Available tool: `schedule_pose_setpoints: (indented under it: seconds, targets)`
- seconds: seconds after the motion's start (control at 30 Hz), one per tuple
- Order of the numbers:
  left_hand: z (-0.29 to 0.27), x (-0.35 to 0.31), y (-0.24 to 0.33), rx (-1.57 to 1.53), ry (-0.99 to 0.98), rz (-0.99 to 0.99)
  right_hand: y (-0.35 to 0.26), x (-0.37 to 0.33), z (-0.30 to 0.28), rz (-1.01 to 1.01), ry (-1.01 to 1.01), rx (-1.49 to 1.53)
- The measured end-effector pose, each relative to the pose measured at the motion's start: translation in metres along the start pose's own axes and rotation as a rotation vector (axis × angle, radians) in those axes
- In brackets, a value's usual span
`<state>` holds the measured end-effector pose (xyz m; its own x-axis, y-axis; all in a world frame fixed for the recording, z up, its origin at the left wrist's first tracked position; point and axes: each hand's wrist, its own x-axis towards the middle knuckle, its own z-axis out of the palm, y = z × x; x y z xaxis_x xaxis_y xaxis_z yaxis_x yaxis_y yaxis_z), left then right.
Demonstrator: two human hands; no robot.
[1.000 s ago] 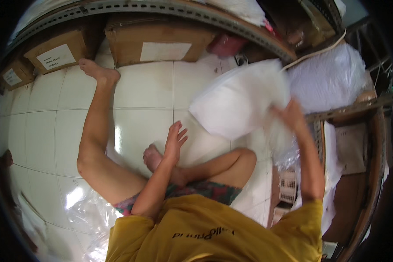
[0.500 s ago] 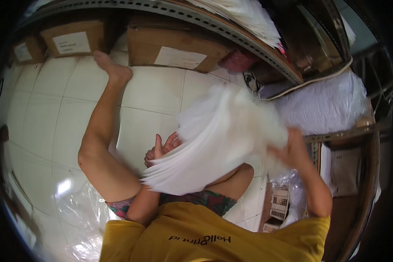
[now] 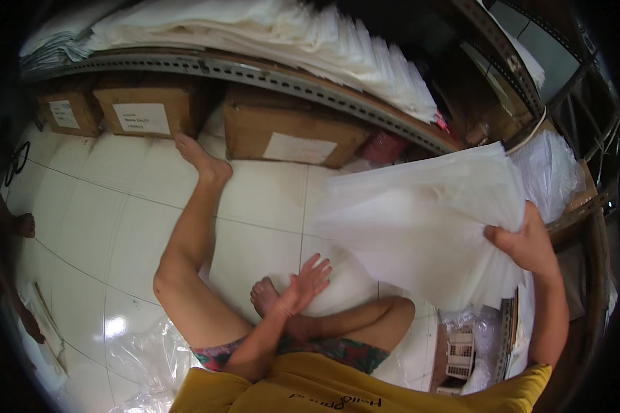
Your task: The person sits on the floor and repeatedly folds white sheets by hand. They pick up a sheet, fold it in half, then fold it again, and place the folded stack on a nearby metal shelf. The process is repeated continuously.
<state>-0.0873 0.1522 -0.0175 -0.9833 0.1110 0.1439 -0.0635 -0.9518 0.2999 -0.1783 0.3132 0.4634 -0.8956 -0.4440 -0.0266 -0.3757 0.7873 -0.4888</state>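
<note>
White sheet stack [image 3: 427, 227] now swung rightward, right hand [image 3: 527, 244] grip pinching it, left hand [image 3: 306, 279] spread, three cardboard boxes [image 3: 289, 134] behind

White glossy tiled floor [image 3: 117, 227]: 3 brown cardboard boxes w/ white labels [image 3: 286, 134] along back edge; crumpled clear plastic film [image 3: 141, 351] at front.

A glossy white tiled floor [image 3: 110, 227] is lit from above. A slotted metal shelf [image 3: 269, 76] is loaded with stacked white sheets [image 3: 269, 27]; 3 cardboard boxes [image 3: 289, 134] are stored beneath it. Clear plastic wrap [image 3: 145, 351] is strewn nearby.
</note>
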Motion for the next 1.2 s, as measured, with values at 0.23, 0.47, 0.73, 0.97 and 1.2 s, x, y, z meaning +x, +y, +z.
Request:
schedule_pose_setpoints:
  seconds: [0.23,0.47,0.73,0.97,1.2]
  targets:
    - [0.047,0.058,0.021,0.312,0.159,0.038,-0.031,-0.004,-0.018,0.088,0.168,0.115]
    - [0.055,0.049,0.074,0.067,0.223,-0.039,0.087,0.030,0.004,0.238,0.078,0.474]
    - [0.038,0.056,0.147,0.541,0.513,-0.197,0.288,0.063,0.136,0.542,-0.153,1.031]
    - [-0.094,0.079,0.135,1.553,0.606,-0.621,0.374,0.096,0.331,0.667,-0.325,1.106]
    - [-0.092,0.107,0.121,1.101,0.695,-0.691,0.369,0.114,0.314,0.766,-0.311,1.119]
